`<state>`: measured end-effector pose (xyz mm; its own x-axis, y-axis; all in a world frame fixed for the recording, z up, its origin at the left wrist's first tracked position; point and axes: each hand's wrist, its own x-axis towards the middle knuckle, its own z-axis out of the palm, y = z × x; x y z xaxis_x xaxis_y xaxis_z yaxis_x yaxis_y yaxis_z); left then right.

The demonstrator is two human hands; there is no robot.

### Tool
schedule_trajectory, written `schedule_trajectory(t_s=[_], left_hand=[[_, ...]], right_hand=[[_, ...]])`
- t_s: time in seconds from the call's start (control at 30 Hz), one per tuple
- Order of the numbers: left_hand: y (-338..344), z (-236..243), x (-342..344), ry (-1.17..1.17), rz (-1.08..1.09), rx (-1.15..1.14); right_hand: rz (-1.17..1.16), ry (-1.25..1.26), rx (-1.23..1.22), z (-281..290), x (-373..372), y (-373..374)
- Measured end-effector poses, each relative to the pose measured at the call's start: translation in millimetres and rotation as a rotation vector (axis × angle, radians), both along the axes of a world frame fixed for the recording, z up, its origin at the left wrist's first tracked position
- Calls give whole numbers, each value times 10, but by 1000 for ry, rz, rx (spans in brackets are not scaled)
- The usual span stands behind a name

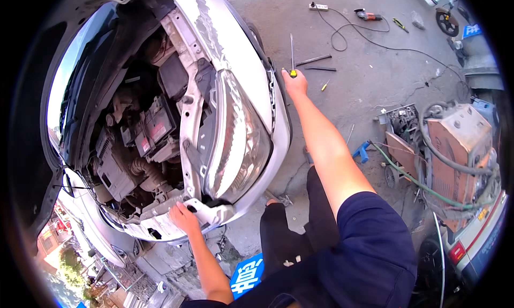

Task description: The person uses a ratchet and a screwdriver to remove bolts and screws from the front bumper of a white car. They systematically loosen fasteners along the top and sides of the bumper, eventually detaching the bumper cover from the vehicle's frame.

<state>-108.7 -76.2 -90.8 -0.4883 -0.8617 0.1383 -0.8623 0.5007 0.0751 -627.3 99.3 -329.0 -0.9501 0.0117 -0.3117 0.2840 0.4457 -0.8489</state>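
Right grip (295, 83) closed around yellow-handled screwdriver (292, 55) beside white car fender (243, 67), left grip (183, 218) spread flat against front panel (160, 222) below headlight (235, 137).

Right hand (295, 83) outstretched, fist closed; left hand (183, 218) low, fingers curled.

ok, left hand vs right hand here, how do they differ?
The right hand is closed round a yellow-handled screwdriver; the left hand holds no tool and rests on the white bumper. The right arm is stretched far out, the left stays close in. Both are bare.
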Motion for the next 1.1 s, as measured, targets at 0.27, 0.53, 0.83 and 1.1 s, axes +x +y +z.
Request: schedule_trajectory(t_s=[0.27, 0.53, 0.83, 1.1], left_hand=[[211, -159, 21, 63, 252, 0], [179, -134, -71, 37, 230, -27], [186, -132, -14, -1, 25, -58], [351, -48, 1, 105, -15, -89]], right_hand=[[422, -102, -101, -398, -367, -222], [422, -191, -81, -430, -510, -121], [522, -301, -192, -216, -500, 143], [515, -337, -192, -101, -441, 230]])
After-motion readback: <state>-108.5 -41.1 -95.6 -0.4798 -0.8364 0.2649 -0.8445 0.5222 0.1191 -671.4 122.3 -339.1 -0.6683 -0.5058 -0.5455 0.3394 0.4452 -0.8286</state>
